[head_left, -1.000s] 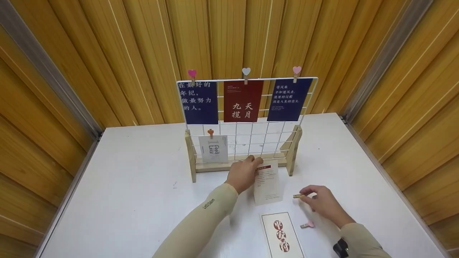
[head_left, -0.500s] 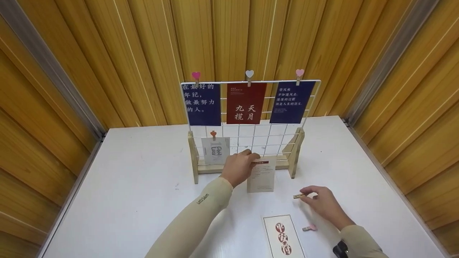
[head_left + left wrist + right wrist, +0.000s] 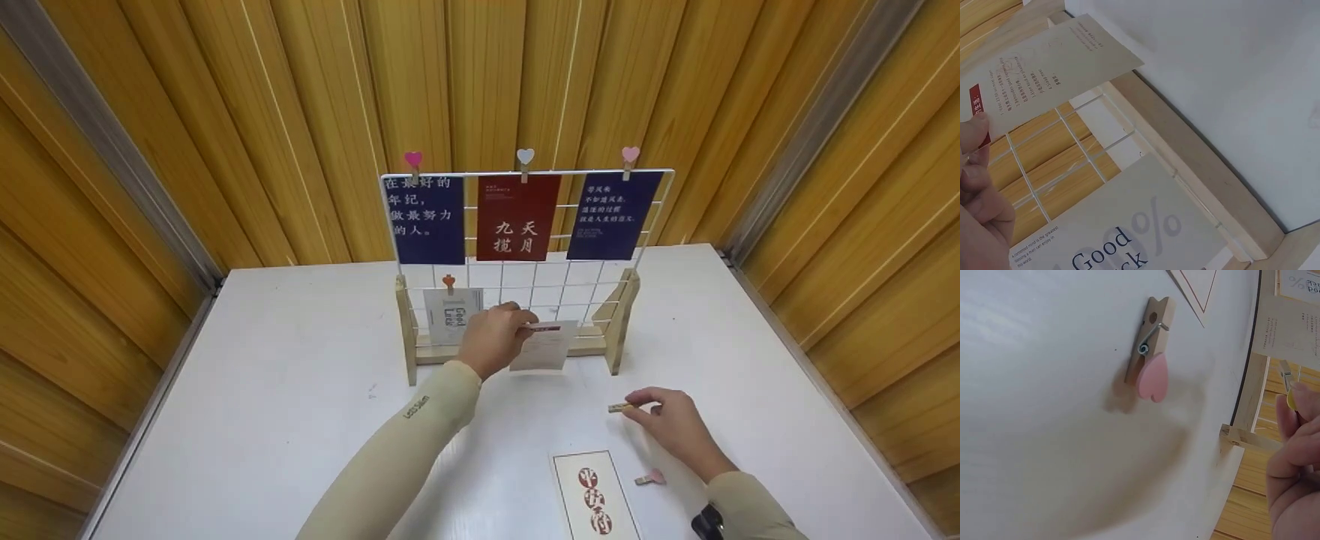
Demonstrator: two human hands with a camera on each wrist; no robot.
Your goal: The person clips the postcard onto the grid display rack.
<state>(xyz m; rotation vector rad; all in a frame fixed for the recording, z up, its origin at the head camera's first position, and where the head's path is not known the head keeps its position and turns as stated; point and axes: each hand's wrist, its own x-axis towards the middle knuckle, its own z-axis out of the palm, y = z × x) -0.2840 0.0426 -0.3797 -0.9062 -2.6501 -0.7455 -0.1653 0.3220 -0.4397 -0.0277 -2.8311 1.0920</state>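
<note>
My left hand pinches a pale printed card by its upper edge, close in front of the lower part of a white wire grid rack. In the left wrist view, the thumb lies over the red strip of that card. My right hand pinches a small wooden clothespin above the table's right side; the right wrist view shows its yellow end between thumb and finger. Just left of the held card, a "Good Luck" card hangs from an orange clothespin.
Three cards, two blue and one red, hang along the rack's top under heart clothespins. On the white table lie a bordered card and a pink heart clothespin. The rack stands on a wooden base; wood-look panels surround the table.
My left hand has carried the printed card up and left toward the rack, and the card now tilts. The right hand with its clothespin has stayed nearly still.
</note>
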